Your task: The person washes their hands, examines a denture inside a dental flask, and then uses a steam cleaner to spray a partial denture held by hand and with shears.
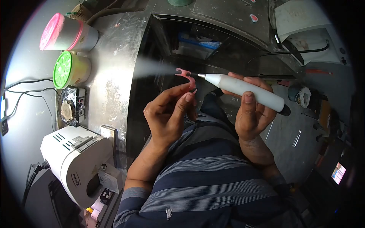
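Observation:
My left hand [167,112] pinches the lower end of a small, curved pink partial denture base [185,74] between thumb and fingers. Notches show along its upper edge. Wrapped round a thick white handpiece [247,88] is my right hand [254,117], its thumb pressed against the body. The handpiece's metal nozzle points left at the pink piece, a short gap apart. A jet of whitish mist [152,65] spreads leftward beyond the piece. Part of the denture base is hidden behind my left fingers.
On the bench at left stand pink-lidded tubs [68,33], a green-lidded tub [72,70] and a dark box with a dial [73,106]. Nearer is a white machine [76,155]. A white unit with a black hose [308,41] is at the upper right; a blue-rimmed bin [197,45] sits below the bench.

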`<state>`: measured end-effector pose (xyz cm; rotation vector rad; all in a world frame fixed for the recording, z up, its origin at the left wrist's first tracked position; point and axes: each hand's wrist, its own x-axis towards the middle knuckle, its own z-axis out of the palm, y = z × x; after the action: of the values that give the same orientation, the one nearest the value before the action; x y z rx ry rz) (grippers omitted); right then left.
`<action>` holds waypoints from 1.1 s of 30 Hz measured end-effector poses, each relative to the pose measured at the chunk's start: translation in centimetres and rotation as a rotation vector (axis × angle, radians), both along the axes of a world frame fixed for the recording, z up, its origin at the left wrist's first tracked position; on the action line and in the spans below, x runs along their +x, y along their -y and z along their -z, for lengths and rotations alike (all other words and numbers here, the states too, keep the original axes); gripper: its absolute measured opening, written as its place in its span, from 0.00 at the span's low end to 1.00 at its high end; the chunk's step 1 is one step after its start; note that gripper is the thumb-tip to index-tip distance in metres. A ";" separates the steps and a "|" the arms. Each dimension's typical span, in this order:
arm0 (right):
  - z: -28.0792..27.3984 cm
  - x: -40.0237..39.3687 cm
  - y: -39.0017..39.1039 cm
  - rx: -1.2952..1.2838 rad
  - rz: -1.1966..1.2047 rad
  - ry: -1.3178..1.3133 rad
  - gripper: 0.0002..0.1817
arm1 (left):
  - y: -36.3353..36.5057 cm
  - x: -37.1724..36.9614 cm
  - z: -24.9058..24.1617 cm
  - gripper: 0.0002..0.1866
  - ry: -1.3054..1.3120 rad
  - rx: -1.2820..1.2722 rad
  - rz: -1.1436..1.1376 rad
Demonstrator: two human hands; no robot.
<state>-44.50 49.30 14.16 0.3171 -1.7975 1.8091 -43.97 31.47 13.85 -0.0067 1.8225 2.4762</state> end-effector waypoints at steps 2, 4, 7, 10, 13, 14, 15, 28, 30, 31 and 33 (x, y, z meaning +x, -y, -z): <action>-0.1 0.1 0.0 0.038 -0.010 0.009 0.16 | -0.1 0.1 -0.1 0.09 -0.069 -0.179 -0.034; -0.1 0.2 0.2 0.050 -0.015 0.026 0.16 | -0.1 0.1 0.0 0.09 -0.083 -0.238 -0.061; -0.1 0.3 0.4 0.071 -0.025 0.045 0.16 | -0.2 0.2 -0.1 0.08 -0.117 -0.331 -0.101; -0.2 0.3 0.5 0.053 -0.053 0.049 0.14 | -0.1 0.2 0.6 0.09 -0.161 -0.402 -0.125; -0.1 0.1 0.7 0.034 -0.074 0.029 0.14 | -0.4 0.1 -0.1 0.09 -0.259 -0.559 -0.142; 0.0 0.0 0.7 0.040 -0.073 0.007 0.14 | -0.4 0.2 -0.1 0.09 -0.259 -0.558 -0.143; -0.1 0.0 0.8 0.040 -0.074 0.007 0.14 | -0.5 0.2 0.0 0.10 -0.281 -0.581 -0.148; -0.1 0.0 0.8 0.121 -0.106 -0.005 0.16 | -0.8 -0.2 0.8 0.11 -0.570 -0.809 -0.194; -0.2 0.0 0.8 0.122 -0.106 -0.007 0.16 | -0.9 -0.2 0.9 0.11 -0.576 -0.824 -0.190; -0.2 0.1 0.7 0.117 -0.110 0.006 0.15 | -0.9 -0.2 1.0 0.11 -0.589 -0.824 -0.189; -0.2 0.1 0.7 0.110 -0.115 0.018 0.15 | -1.0 -0.2 0.9 0.11 -0.603 -0.825 -0.187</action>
<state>-44.40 48.63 14.40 0.4564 -1.9304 1.7983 -44.20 32.49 12.91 0.5986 3.0778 1.7151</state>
